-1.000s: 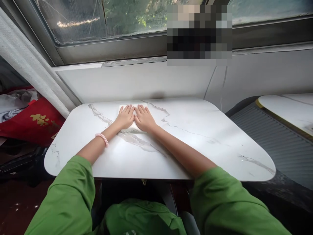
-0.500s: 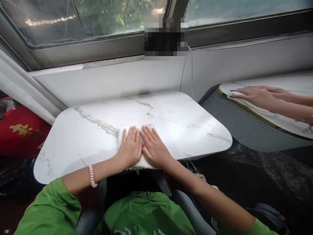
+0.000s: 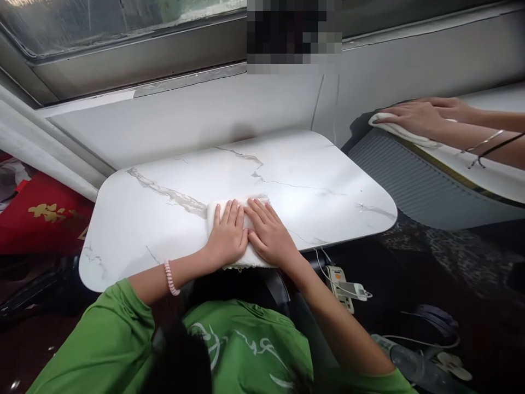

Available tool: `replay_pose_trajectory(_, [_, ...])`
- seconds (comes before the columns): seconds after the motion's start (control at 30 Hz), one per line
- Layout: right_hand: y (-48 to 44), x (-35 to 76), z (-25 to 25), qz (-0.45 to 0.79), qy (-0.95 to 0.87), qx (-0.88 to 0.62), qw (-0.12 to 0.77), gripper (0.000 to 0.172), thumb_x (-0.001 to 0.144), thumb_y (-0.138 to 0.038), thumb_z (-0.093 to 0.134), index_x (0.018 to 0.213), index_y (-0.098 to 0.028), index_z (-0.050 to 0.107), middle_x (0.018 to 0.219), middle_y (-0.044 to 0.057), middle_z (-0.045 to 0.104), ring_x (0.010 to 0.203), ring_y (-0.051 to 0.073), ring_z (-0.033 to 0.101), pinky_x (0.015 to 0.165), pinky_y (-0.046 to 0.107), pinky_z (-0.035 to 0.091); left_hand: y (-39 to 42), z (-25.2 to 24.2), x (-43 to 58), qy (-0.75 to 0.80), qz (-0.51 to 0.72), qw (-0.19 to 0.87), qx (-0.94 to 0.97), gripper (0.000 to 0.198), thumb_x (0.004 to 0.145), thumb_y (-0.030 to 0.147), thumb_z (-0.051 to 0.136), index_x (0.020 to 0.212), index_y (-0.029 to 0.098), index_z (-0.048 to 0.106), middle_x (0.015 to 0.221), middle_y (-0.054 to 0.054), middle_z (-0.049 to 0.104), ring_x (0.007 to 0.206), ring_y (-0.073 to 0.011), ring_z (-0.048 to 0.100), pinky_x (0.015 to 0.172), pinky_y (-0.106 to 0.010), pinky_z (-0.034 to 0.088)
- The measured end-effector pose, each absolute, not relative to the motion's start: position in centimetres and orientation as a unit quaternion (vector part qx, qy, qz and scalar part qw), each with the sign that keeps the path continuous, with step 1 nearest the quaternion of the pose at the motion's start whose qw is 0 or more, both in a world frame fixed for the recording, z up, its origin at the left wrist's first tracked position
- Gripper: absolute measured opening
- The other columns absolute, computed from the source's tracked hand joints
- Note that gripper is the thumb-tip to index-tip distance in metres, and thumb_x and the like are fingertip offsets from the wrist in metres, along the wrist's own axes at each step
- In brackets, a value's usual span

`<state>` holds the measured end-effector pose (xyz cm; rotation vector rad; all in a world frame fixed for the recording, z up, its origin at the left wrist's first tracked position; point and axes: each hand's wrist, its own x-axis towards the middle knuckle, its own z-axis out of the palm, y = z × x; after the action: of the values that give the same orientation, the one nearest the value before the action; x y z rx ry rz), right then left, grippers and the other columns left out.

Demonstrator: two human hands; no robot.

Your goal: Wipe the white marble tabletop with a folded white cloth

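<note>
A folded white towel [image 3: 255, 256] lies on the near edge of a white table [image 3: 123, 230] with grey marble veins. My left hand [image 3: 227, 232] rests flat on the left half of the towel, its fingers stretched out and pointing away from me. On the right half lies my right hand [image 3: 273, 232], palm down, fingers extended. The two thumbs come close together near the towel's middle. A pink coiled band [image 3: 170, 278] circles my left wrist. The towel's surface beneath both palms is hidden.
At the right, another person's hands [image 3: 422, 116] press a white cloth [image 3: 400, 130] on a second table [image 3: 502, 178]. A power strip [image 3: 339, 287] with cables sits below my table's right side. A red bag [image 3: 45, 213] stands at the left, beneath the window wall.
The view has tilted downward and shifted, showing more of the floor. My hands stay flat on the towel. The other person's hands and cloth have moved to their table's far-left corner.
</note>
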<state>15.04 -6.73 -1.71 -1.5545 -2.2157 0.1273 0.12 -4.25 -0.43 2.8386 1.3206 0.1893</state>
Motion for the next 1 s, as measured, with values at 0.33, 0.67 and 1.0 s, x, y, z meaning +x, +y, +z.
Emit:
replay_pose_trajectory(0.33, [-6.6,15.6,-1.8,0.074,-0.814,-0.531,0.224,0.058,0.090,-0.025,0.030,0.146,-0.012,0.021,0.151,0.013,0.027,0.141,0.025,0.016,0.113,0.052,0.020,-5.1,0.0,0.6,0.464,0.083,0.017,0.882,0.051,0.093,0.024,0.030,0.141,0.004,0.029,0.150,-0.016,0.026,0.141,-0.0235,0.015,0.115,-0.048,0.011])
replay_pose_trajectory(0.67, [-6.4,15.7,-1.3,0.091,-0.813,-0.534,0.215,0.053,0.091,-0.027,0.030,0.142,-0.013,0.032,0.150,0.012,0.029,0.141,0.022,0.017,0.114,0.049,0.019,-5.2,0.4,0.6,0.475,0.113,0.046,0.871,0.049,0.094,0.026,0.031,0.139,0.006,0.033,0.150,-0.015,0.028,0.140,-0.0223,0.019,0.116,-0.045,0.012])
replay_pose_trajectory(1.0, [-6.4,14.9,-1.4,0.067,-0.799,-0.574,0.168,0.055,0.090,-0.026,0.028,0.142,-0.007,0.031,0.151,0.012,0.025,0.141,0.021,0.016,0.116,0.042,0.016,-4.7,0.1,0.2,0.463,0.065,0.028,0.883,0.052,0.095,0.026,0.029,0.141,0.002,0.030,0.151,-0.017,0.024,0.140,-0.0252,0.016,0.115,-0.047,0.010])
